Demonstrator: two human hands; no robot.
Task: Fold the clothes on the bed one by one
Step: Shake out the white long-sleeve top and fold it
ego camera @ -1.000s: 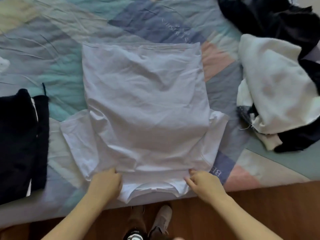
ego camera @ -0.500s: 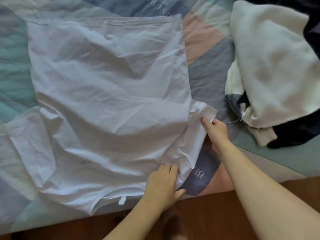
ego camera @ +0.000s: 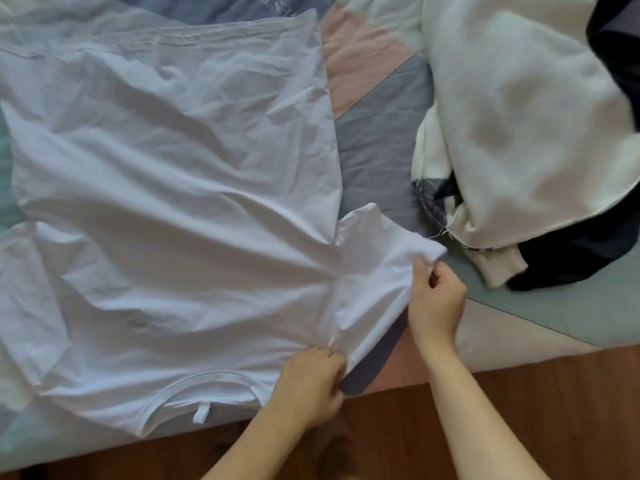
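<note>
A white T-shirt lies spread flat on the bed, collar toward the near edge and hem at the far side. My right hand pinches the end of the shirt's right sleeve and lifts it slightly off the bedspread. At the shoulder seam beside the collar, my left hand grips the fabric where the sleeve begins. The left sleeve lies flat at the left border of the view.
A heap of clothes sits to the right: a cream sweater over dark garments. The patchwork bedspread shows between shirt and heap. Wooden floor runs along the bed's near edge.
My hands left the collar area and shifted right. The right hand took hold of the right sleeve's end; the left hand closed on the shoulder. The view swung right, losing the black garment.
</note>
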